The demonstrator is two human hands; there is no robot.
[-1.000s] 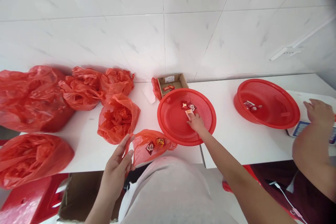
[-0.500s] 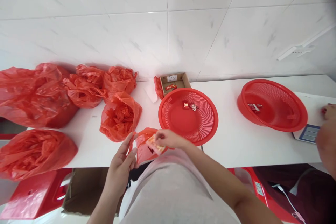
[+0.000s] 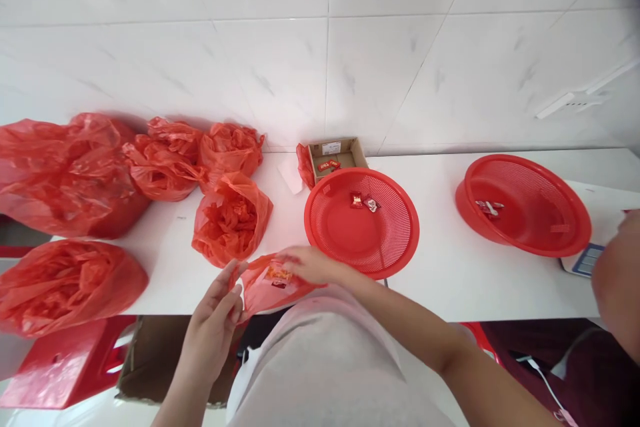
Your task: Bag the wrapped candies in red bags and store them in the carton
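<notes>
My left hand [image 3: 215, 310] pinches the left edge of a small red plastic bag [image 3: 255, 293] at the table's front edge. A yellow-orange snack packet [image 3: 279, 273] and a small dark red wrapped piece [image 3: 279, 285] lie in the bag, partly veiled by its film. My right hand [image 3: 307, 265] is at the bag's upper right, its fingers stretched leftward over the mouth beside the packet. Just beyond it stands a red mesh basket [image 3: 345, 230] with two small wrapped sweets [image 3: 364, 201] inside.
Several filled red plastic bags [image 3: 233, 220] crowd the table's left side. A small cardboard box [image 3: 353, 157] with red packets stands behind the basket. To the right are another red basket [image 3: 535, 213], a scale [image 3: 583, 261] and another person's arm [image 3: 620, 280]. A red stool [image 3: 65, 367] stands below left.
The snack packet has gone from my right hand down into the bag. My left hand has shifted slightly left and down with the bag's edge.
</notes>
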